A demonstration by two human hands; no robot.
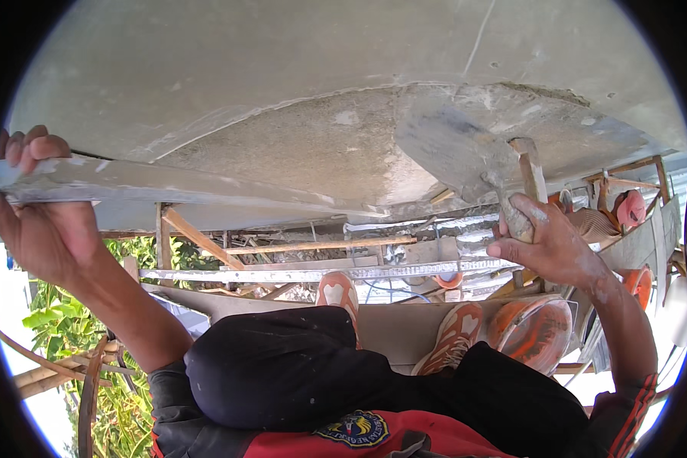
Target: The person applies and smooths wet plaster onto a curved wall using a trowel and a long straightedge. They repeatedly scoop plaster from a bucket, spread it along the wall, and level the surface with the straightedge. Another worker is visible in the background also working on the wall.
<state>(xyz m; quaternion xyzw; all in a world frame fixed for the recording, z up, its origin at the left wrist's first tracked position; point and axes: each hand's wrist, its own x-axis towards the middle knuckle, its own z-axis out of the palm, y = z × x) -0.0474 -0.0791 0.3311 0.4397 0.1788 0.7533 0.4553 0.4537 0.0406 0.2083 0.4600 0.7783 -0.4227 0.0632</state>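
A person is looking down at their own two bare hands in front of a grey plastered surface (282, 46). At the left, the left hand (42, 195) is clamping the near end of a long, pale straightedge (198, 185), its fingers curling over the top edge and its thumb side bracing below. The straightedge is stretching rightward across the lower part of the surface, along a rough, unsmoothed patch (282, 141). At the right, the right hand (538, 237) is closing around the handle of a cement-smeared trowel (450, 149). The trowel's wide blade is pointing up and to the left, overlapping the patch in view; whether it is touching cannot be told. A wooden post (530, 172) is standing just beyond that hand.

Below, the person's black-trousered knees are bending, and their orange-and-white shoes (449, 336) are resting by a brown plank (385, 324). A smeared orange bucket (542, 347) is sitting beside the right shoe. Farther right, a co-worker in a pink cap (631, 208) is showing; green leaves (76, 313) are filling the left.
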